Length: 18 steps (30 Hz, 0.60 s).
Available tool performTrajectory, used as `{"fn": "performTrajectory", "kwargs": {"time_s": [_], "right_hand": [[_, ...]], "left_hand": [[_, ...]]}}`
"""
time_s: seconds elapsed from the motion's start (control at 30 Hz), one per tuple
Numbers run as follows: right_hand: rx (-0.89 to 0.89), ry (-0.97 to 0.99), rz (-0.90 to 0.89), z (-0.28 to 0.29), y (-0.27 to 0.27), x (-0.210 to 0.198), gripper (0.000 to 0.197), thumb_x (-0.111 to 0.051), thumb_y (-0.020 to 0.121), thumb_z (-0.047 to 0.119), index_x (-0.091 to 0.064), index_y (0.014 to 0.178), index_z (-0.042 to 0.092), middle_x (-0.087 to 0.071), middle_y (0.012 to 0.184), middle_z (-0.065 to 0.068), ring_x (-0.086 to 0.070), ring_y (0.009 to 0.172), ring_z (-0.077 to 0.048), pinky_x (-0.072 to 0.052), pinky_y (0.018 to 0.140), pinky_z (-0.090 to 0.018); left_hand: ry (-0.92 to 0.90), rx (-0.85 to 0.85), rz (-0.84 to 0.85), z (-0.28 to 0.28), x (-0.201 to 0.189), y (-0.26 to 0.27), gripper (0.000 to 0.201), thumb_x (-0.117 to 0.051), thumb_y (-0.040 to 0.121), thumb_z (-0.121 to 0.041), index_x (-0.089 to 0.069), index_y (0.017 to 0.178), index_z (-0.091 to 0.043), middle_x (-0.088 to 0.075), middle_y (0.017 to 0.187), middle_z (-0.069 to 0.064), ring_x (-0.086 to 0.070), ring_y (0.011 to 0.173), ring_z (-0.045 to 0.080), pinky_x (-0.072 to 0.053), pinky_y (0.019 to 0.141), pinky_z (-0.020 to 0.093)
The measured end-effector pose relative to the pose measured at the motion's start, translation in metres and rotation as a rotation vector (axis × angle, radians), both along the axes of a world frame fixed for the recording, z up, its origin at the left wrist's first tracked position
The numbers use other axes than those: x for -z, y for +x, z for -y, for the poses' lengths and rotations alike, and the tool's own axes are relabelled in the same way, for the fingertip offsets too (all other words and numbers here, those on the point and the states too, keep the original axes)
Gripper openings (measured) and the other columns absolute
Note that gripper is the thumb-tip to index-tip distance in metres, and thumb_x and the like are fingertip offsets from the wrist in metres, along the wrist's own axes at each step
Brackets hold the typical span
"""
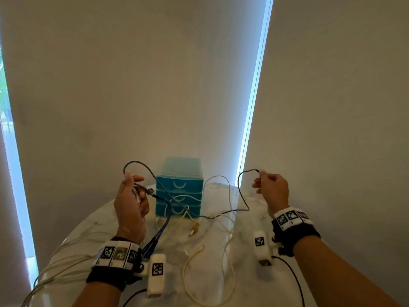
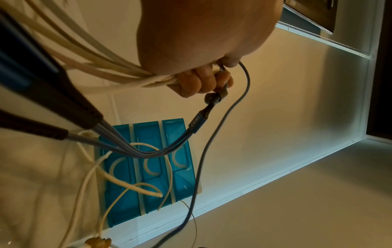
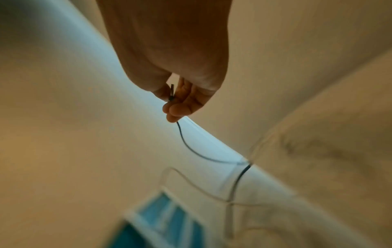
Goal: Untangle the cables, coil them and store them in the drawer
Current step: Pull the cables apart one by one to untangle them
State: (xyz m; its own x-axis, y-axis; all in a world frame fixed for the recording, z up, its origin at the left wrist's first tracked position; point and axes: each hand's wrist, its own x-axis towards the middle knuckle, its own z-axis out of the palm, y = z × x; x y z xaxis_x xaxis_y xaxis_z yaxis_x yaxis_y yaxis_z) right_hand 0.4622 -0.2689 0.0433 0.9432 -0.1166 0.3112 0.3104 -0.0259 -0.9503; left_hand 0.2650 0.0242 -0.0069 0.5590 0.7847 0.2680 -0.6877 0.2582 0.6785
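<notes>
Head view: tangled white cables (image 1: 230,220) lie on the table (image 1: 88,227) before the blue drawer unit (image 1: 179,189). Left wrist view: the left hand (image 2: 197,50) grips a white bundle and grey cable (image 2: 231,109). Right wrist view: the raised right hand (image 3: 169,58) pinches a dark cable's (image 3: 186,144) end.

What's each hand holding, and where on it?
Right hand pinches the dark cable near its plug end. Left hand grips bunched white cables and the grey cable.

Drawer unit (image 1: 178,191): translucent teal, pale crescent handles. Cables: grey-blue (image 1: 141,166), black (image 1: 243,196), cream (image 1: 230,258). Table (image 1: 243,291): white marble, grey veining. Wristbands (image 1: 117,254): black, white-and-black square-patterned markers.
</notes>
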Motion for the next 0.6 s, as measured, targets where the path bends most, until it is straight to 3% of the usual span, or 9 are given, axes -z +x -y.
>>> {"fn": "performTrajectory", "kwargs": {"time_s": [0.07, 0.17, 0.3, 0.4, 0.5, 0.57, 0.6], "right_hand": [[-0.178, 0.31, -0.05, -0.001, -0.016, -0.026, 0.029, -0.068, 0.104, 0.03, -0.071, 0.115, 0.003, -0.075, 0.089, -0.006, -0.074, 0.077, -0.017, -0.054, 0.064, -0.027], [-0.424, 0.521, -0.071, -0.002, -0.047, -0.039, 0.025, -0.073, 0.102, 0.035, -0.073, 0.114, 0.013, -0.074, 0.093, -0.002, -0.073, 0.086, -0.014, -0.052, 0.067, -0.026], [-0.671, 0.73, -0.147, -0.007, -0.072, -0.006, 0.03, -0.073, 0.099, 0.039, -0.072, 0.122, 0.019, -0.076, 0.114, 0.002, -0.073, 0.102, -0.011, -0.058, 0.067, -0.022], [-0.695, 0.806, -0.244, -0.011, -0.078, 0.028, 0.042, -0.068, 0.102, 0.038, -0.066, 0.138, 0.017, -0.073, 0.137, -0.002, -0.069, 0.125, -0.017, -0.058, 0.086, -0.029], [-0.728, 0.848, -0.303, -0.009, -0.081, 0.044, 0.025, -0.059, 0.107, 0.043, -0.067, 0.117, 0.021, -0.069, 0.144, -0.005, -0.064, 0.136, -0.023, -0.049, 0.108, -0.037], [-0.753, 0.861, -0.314, -0.006, -0.082, 0.045, 0.025, -0.055, 0.108, 0.047, -0.064, 0.106, 0.023, -0.072, 0.141, -0.005, -0.066, 0.134, -0.023, -0.051, 0.107, -0.035], [-0.756, 0.854, -0.319, -0.005, -0.082, 0.045, 0.027, -0.056, 0.107, 0.048, -0.063, 0.103, 0.022, -0.076, 0.133, -0.005, -0.07, 0.128, -0.021, -0.056, 0.099, -0.032]], "left_hand": [[0.038, 0.065, -0.051, 0.002, -0.001, 0.0, 0.039, -0.048, 0.111, -0.05, -0.068, 0.1, -0.019, -0.043, 0.064, 0.0, -0.026, 0.038, 0.007, -0.016, 0.039, 0.02], [0.173, 0.155, -0.192, 0.008, -0.004, 0.0, 0.038, -0.055, 0.108, -0.052, -0.073, 0.099, -0.019, -0.043, 0.063, 0.0, -0.026, 0.042, 0.009, -0.017, 0.041, 0.022], [0.298, 0.206, -0.341, 0.021, -0.008, 0.0, 0.037, -0.06, 0.107, -0.044, -0.077, 0.102, -0.012, -0.041, 0.061, 0.001, -0.024, 0.045, 0.011, -0.016, 0.045, 0.023], [0.351, 0.259, -0.363, 0.027, -0.008, 0.001, 0.029, -0.063, 0.104, -0.036, -0.076, 0.103, -0.01, -0.042, 0.065, 0.003, -0.023, 0.047, 0.013, -0.013, 0.049, 0.028], [0.35, 0.327, -0.369, 0.026, -0.005, 0.003, 0.026, -0.058, 0.102, -0.024, -0.079, 0.106, -0.01, -0.042, 0.068, 0.003, -0.021, 0.043, 0.012, -0.01, 0.047, 0.028], [0.369, 0.339, -0.39, 0.027, -0.004, 0.004, 0.03, -0.055, 0.103, -0.022, -0.079, 0.112, -0.007, -0.043, 0.069, 0.002, -0.022, 0.042, 0.011, -0.01, 0.047, 0.029], [0.384, 0.339, -0.403, 0.027, -0.004, 0.004, 0.031, -0.055, 0.103, -0.023, -0.078, 0.114, -0.005, -0.043, 0.069, 0.002, -0.022, 0.042, 0.011, -0.01, 0.047, 0.028]]}}
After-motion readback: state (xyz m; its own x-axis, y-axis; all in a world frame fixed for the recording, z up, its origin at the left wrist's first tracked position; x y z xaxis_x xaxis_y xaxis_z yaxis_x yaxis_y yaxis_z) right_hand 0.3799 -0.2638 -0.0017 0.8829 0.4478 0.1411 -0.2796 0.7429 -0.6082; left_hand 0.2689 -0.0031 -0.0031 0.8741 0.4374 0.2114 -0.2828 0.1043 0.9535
